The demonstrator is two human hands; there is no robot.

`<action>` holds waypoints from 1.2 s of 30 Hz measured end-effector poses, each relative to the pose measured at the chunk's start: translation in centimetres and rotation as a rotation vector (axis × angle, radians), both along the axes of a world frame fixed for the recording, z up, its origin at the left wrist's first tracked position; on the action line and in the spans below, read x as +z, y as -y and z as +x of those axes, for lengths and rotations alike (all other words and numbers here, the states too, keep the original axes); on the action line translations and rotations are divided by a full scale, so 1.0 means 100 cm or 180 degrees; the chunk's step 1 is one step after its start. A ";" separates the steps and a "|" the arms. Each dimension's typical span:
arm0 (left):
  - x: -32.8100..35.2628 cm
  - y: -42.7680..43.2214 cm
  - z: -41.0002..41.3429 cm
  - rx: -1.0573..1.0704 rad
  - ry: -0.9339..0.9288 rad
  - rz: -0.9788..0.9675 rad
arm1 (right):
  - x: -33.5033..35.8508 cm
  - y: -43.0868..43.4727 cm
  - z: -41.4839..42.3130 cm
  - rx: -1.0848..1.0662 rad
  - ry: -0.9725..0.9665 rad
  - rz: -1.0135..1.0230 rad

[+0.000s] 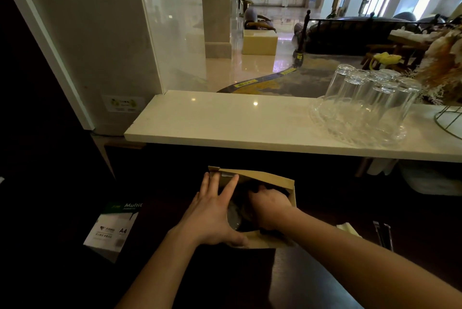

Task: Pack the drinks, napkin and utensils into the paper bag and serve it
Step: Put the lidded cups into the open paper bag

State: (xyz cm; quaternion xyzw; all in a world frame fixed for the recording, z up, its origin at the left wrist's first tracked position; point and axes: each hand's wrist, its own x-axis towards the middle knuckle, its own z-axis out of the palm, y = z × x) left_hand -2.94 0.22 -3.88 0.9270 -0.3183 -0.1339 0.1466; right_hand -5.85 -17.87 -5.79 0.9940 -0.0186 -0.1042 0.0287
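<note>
A brown paper bag (265, 178) stands open on the dark lower counter, below the white ledge. My left hand (212, 213) lies flat on the bag's left edge, fingers spread, thumb on the near rim. My right hand (268, 205) is inside the bag's mouth, closed around a dark drink that is mostly hidden. A clear cup lid (233, 217) shows inside the bag between my hands. A pale napkin (347, 230) and dark utensils (383, 235) lie on the counter to the right of the bag.
A white stone ledge (225, 123) runs across above the bag. On its right end a glass tray (355, 126) holds several upturned glasses, beside a wire basket (450, 121). A pack of A4 paper (112, 228) sits to the left. A glass panel (172, 33) rises at the left.
</note>
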 end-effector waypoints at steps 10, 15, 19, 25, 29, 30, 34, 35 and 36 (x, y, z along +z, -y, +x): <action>-0.003 0.004 0.002 -0.0010 -0.0059 0.0003 | -0.032 0.007 0.015 -0.0343 -0.0796 0.0209; -0.002 0.010 0.000 -0.0052 -0.0050 -0.0038 | -0.051 0.013 0.013 -0.0661 -0.0818 0.0679; -0.003 0.012 -0.002 -0.0069 -0.0070 -0.0033 | -0.059 0.019 0.013 -0.0616 -0.0787 0.0607; 0.000 0.016 -0.005 -0.0080 -0.0056 -0.0019 | -0.063 0.020 0.015 -0.0661 -0.0641 0.0788; 0.002 0.015 -0.005 -0.0073 -0.0068 0.0029 | -0.056 0.018 0.013 -0.0631 -0.0446 0.0922; 0.002 0.014 -0.005 -0.0076 -0.0068 0.0034 | -0.053 0.017 0.012 -0.0571 -0.0395 0.0895; 0.002 0.014 -0.005 -0.0086 -0.0069 0.0045 | -0.027 0.006 0.003 -0.0184 -0.0082 0.0793; 0.002 0.013 -0.004 -0.0091 -0.0076 0.0046 | -0.018 0.004 -0.001 -0.0049 0.0044 0.0814; 0.002 0.013 -0.004 -0.0097 -0.0081 0.0045 | -0.009 0.002 -0.007 0.0056 0.0205 0.0883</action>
